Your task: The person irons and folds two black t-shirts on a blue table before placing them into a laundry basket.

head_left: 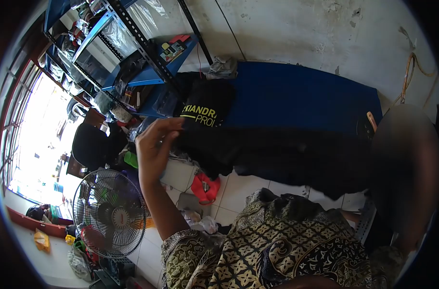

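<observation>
My left hand (154, 144) is raised, with its fingers closed on the edge of a black garment (277, 154). The garment has yellow-green lettering (200, 115) and stretches across the front of a blue table top (306, 94). A second folded black piece (207, 96) lies on the table's left end. At the right a large dark blurred shape (407, 173) covers the garment's other end. My right hand cannot be made out there. My patterned batik sleeve and shirt (277, 245) fill the bottom of the view.
A standing fan (111, 214) is on the tiled floor at lower left. A metal rack (133, 48) with blue shelves holds bags and boxes at upper left. A red item (205, 188) and loose cloth lie on the floor. A black chair (89, 144) stands by the bright window.
</observation>
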`<state>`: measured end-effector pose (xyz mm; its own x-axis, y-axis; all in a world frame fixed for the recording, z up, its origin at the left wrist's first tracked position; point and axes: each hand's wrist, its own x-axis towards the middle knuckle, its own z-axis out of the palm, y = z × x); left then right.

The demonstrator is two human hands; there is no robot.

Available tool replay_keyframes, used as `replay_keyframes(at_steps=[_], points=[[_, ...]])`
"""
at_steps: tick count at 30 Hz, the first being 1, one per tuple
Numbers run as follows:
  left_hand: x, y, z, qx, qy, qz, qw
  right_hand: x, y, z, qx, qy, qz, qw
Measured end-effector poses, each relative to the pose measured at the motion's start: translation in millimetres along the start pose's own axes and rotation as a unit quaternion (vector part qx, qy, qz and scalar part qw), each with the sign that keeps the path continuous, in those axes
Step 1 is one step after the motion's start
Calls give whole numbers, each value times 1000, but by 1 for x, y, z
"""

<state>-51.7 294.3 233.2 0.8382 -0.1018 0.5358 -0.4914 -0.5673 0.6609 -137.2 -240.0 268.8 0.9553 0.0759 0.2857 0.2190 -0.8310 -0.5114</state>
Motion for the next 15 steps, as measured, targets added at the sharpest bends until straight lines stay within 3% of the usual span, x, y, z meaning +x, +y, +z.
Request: replay_keyframes(at_steps=[4, 6, 7, 9, 10, 11, 13, 14, 15], points=[[6, -4, 9, 40, 29, 49, 998, -5, 20, -3, -27, 41, -4, 999], [6, -6, 17, -162, 104, 54, 980, -7, 30, -1, -44, 61, -1, 997], [2, -11, 18, -163, 96, 47, 981, -7, 34, 0, -54, 70, 4, 996], [1, -26, 18, -293, 37, -1, 955, -4, 41, -1, -75, 93, 8, 993], [3, -29, 21, -495, -26, 59, 867, -6, 42, -1, -79, 99, 9, 992], [5, -28, 21, -495, -30, 58, 866, -7, 44, 0, -83, 101, 13, 991], [7, -22, 17, -298, -215, -51, 929, -10, 46, -1, -87, 105, 23, 990], [8, -20, 16, -188, -303, -102, 929, -11, 47, -1, -90, 104, 27, 990], [10, -21, 17, -187, -304, -99, 929, -15, 48, -2, -89, 105, 29, 990]])
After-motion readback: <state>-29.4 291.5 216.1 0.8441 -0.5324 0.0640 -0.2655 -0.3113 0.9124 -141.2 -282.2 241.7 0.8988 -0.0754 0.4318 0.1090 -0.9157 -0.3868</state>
